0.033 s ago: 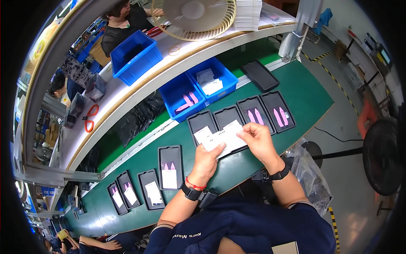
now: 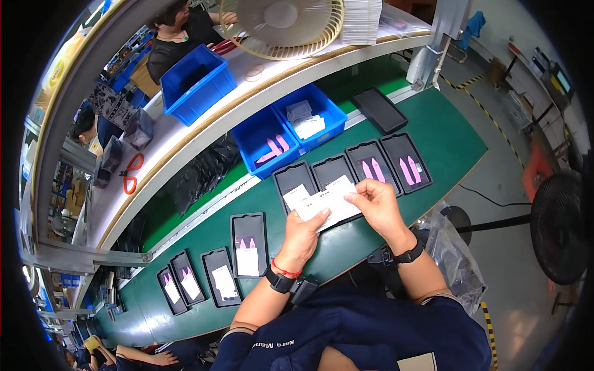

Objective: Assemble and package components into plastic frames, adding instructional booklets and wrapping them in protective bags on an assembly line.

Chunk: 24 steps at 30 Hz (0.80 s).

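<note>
White cards (image 2: 337,209) span left hand (image 2: 300,238) and right hand (image 2: 380,207) amid nine trays (image 2: 249,225).

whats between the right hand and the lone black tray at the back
A black tray with two pink pieces, then green tabletop, in the head view.

The green tabletop (image 2: 458,136) carries four black trays (image 2: 396,143) in a row, a lone tray (image 2: 379,110) behind them, and four more trays (image 2: 249,223) toward the left. Whether the two blue bins (image 2: 325,138) rest directly on it is hard to tell.
</note>
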### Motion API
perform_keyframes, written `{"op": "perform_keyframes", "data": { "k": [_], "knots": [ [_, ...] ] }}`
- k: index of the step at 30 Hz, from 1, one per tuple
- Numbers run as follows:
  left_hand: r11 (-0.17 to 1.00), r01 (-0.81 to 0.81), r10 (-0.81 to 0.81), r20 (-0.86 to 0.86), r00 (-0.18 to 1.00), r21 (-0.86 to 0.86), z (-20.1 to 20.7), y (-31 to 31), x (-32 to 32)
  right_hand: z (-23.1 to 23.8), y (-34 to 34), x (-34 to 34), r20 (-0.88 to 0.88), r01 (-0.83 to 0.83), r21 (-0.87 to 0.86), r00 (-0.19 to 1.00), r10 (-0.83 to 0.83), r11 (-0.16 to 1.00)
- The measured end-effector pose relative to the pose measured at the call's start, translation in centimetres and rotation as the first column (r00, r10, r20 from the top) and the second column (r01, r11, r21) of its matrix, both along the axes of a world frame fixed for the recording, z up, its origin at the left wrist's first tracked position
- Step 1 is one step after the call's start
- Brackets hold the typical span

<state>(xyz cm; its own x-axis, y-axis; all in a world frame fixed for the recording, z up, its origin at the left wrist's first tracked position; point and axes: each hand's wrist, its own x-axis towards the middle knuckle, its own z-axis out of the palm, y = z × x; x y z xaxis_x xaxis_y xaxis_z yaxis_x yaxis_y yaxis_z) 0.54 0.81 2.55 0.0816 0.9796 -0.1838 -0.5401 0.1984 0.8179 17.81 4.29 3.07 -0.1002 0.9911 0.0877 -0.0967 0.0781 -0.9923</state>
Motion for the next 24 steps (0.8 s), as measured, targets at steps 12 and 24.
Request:
{"op": "perform_keyframes", "data": {
  "k": [12, 24],
  "knots": [
    [1.000, -0.027, 0.027, 0.000, 1.000, 0.000, 0.2, 0.2, -0.3, 1.0, 3.6, 4.6, 0.676, 0.245, 0.558, 0.421, -0.605, 0.793],
    [0.996, 0.036, -0.012, -0.266, 0.964, 0.086, 3.0, 5.1, -0.8, -2.7, 5.6, 11.3, 0.314, 0.473, 0.149, 0.810, -0.495, 0.868]
  ]
}}
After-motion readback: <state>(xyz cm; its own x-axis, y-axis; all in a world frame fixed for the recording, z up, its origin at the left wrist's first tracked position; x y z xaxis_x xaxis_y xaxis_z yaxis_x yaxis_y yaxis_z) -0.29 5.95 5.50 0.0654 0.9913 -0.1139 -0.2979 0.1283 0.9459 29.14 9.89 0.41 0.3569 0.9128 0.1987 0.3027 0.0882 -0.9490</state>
